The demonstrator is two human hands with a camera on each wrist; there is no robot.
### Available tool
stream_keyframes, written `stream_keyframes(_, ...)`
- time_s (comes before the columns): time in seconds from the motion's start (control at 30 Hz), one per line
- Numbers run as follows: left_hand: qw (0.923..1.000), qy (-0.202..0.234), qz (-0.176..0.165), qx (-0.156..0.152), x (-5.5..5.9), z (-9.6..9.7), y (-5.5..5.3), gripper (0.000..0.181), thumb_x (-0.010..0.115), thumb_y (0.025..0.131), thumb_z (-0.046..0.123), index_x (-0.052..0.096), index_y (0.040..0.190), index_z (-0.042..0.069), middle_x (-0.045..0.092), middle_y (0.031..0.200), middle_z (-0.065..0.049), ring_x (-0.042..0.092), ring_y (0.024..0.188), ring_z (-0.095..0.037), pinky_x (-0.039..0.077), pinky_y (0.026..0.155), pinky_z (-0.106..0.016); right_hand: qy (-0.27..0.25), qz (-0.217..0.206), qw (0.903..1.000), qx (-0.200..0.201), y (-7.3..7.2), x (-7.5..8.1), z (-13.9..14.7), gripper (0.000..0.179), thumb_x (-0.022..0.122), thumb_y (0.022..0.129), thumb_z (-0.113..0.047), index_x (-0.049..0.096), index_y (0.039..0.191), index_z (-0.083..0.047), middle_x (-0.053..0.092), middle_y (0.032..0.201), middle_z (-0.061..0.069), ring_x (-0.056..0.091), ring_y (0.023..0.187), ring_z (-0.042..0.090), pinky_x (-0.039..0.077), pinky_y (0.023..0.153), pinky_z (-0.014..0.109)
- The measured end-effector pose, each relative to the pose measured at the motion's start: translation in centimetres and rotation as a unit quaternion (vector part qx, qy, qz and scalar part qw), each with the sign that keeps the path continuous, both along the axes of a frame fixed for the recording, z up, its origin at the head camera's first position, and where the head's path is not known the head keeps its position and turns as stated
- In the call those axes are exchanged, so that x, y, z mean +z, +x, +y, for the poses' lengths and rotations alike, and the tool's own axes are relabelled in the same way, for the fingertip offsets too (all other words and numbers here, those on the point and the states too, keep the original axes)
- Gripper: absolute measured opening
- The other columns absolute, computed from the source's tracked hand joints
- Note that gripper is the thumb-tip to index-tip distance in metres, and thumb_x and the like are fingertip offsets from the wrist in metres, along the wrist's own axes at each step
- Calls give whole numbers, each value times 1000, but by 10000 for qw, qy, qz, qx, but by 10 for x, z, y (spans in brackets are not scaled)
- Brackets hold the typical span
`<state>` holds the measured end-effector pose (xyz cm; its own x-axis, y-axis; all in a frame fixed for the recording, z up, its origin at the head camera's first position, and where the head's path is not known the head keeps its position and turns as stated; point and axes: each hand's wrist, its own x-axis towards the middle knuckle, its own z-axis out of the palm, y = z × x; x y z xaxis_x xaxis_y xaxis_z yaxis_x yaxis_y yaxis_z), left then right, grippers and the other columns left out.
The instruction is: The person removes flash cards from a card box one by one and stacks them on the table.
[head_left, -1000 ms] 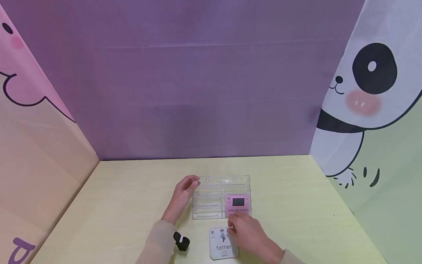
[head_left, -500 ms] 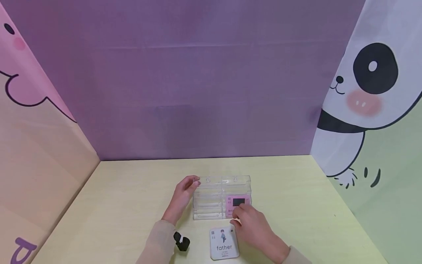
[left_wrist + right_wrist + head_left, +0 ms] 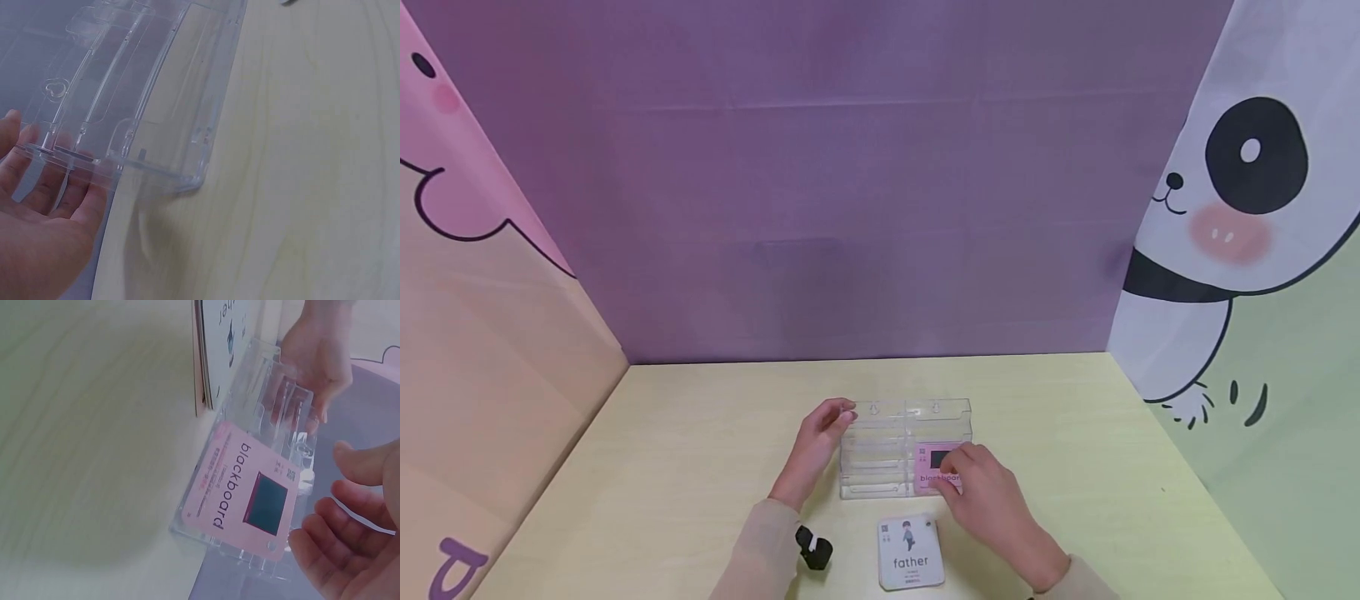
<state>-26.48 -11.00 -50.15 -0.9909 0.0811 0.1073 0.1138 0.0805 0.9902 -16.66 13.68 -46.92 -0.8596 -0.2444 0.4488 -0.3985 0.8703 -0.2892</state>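
A clear plastic card rack point(image 3: 874, 457) with tiered pockets in two columns stands on the table. My left hand point(image 3: 811, 454) grips its upper left edge; in the left wrist view the fingers point(image 3: 87, 203) curl round the clear side wall. A pink flashcard point(image 3: 240, 494) reading "blackboard" sits in the lower right pocket. My right hand point(image 3: 996, 500) is just in front of this card, covering part of it in the head view. From the right wrist, its fingers look loosely bent and apart from the card, with nothing between thumb and fingertips.
A stack of flashcards point(image 3: 911, 554), "father" on top, lies in front of the rack. A small black object point(image 3: 814, 550) is beside my left sleeve. A purple curtain point(image 3: 865, 208) hangs behind the table point(image 3: 700, 467), with printed panels at both sides.
My right hand has moved up and right, away from the card stack, to in front of the pink card. The left hand and the rack stay in place.
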Motion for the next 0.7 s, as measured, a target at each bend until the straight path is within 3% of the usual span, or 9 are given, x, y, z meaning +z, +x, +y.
stream_keyframes(0.23, 10000, 7, 51, -10, 0, 0, 0, 26, 57, 105, 14, 62, 124, -2, 66, 126, -21, 60, 121, -32, 41, 109, -49, -157, 395, 9991, -73, -6, -3, 6, 27, 90, 77, -20, 65, 83, -11, 56, 83, -4, 52, 77, 14, 50, 62, 29)
stream_keyframes(0.7, 10000, -55, 47, 23, -4, 0, -5, 25, 57, 104, 11, 62, 124, -4, 66, 123, -22, 61, 118, -29, 42, 107, -46, -215, 495, 9984, -153, -18, 0, 12, 31, 90, 77, -23, 66, 88, -6, 58, 87, 1, 51, 80, 17, 49, 60, 29)
